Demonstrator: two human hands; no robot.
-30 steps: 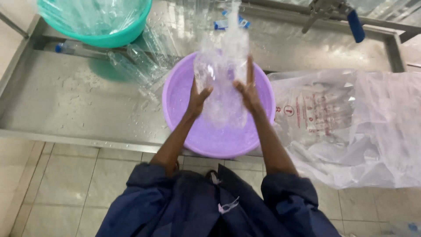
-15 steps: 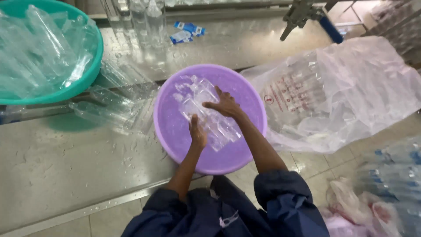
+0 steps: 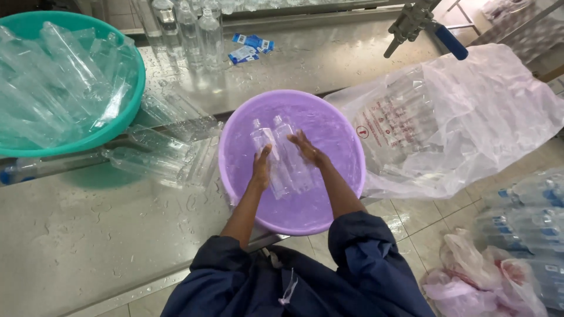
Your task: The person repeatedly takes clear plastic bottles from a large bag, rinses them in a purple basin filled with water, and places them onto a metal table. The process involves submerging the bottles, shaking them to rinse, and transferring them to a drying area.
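Note:
A purple basin sits at the near edge of a wet steel table. Both my hands are down inside it, pressing a small bunch of clear plastic bottles between them. My left hand clasps the left side of the bunch, fingers pointing away from me. My right hand lies flat over the right side of the bottles. The bottles lie with their necks pointing to the far rim.
A teal basin full of clear bottles stands at far left. More bottles lie loose on the table between the basins. A big clear plastic bag of bottles sprawls to the right. Upright bottles and a blue-handled tap stand behind.
My hands have lowered the bottles from upright above the basin down into it. My view has swung right, showing the floor and packs there.

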